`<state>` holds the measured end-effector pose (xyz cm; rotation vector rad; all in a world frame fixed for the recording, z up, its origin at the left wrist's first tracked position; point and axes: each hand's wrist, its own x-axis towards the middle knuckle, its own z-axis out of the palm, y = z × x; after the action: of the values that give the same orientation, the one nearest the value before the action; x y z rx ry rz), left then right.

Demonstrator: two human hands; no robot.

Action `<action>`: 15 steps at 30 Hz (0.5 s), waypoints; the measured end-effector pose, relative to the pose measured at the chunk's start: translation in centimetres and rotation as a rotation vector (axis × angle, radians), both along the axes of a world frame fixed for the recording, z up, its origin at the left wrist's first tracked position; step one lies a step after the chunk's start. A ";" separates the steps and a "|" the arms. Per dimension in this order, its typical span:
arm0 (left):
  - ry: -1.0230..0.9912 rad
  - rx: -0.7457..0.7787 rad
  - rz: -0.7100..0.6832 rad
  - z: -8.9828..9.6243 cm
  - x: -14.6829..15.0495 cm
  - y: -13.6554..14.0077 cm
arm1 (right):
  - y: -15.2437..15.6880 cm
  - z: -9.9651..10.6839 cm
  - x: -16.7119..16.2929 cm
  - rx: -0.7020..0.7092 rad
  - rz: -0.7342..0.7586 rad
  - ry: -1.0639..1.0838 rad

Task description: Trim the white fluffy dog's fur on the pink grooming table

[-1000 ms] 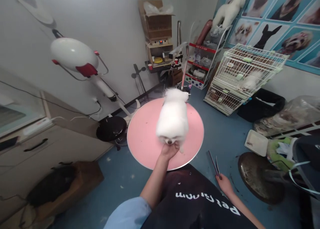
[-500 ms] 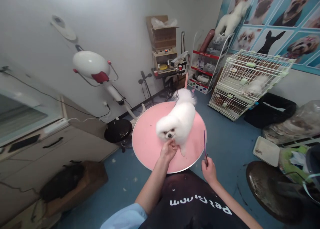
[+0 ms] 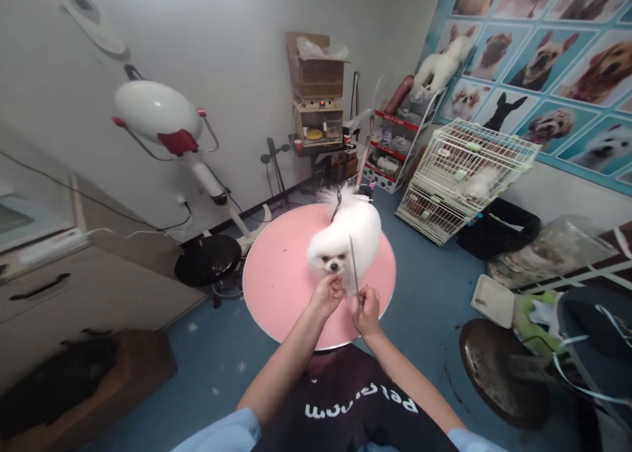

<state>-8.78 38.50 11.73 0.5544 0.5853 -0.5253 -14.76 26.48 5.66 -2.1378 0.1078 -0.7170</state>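
Observation:
A fluffy white dog [image 3: 368, 231] stands on a round pink grooming table [image 3: 276, 287], its face turned towards me. Under its chin my left hand [image 3: 328, 295] is closed, the fingers holding the muzzle from below. My right hand [image 3: 366, 312] grips a pair of scissors [image 3: 354, 268] by the handles. The long blades point up along the side of the dog's head and chest; they look closed together. Whether they touch the fur I cannot tell. A dark grooming loop [image 3: 338, 205] runs beside the dog's back.
To the left stand a white dryer [image 3: 158, 118] on a stand and a black stool [image 3: 208, 260]. Wire cages [image 3: 464, 169] holding a white animal are at the right, near a wheeled shelf [image 3: 395, 139]. A brown round base [image 3: 494, 366] lies on the floor at right.
My right hand has brought the scissors left, from the table's right edge to beside the dog's head. My left hand stays under the chin. The camera view has shifted slightly right.

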 end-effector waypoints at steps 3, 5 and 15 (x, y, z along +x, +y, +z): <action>-0.009 0.015 -0.047 0.2 0.1 0.4 | 0.9 -0.4 1.5 0.020 -0.060 0.057; -0.023 0.027 -0.076 0.4 0.2 0.7 | 1.0 -0.9 1.8 0.071 -0.186 0.081; 0.049 0.070 -0.104 2.9 1.8 1.8 | 1.3 -1.1 1.1 0.256 -0.322 0.269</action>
<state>-6.96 40.29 14.61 0.6423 0.6254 -0.6199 -13.70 27.75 4.53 -1.9770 0.6647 -0.5559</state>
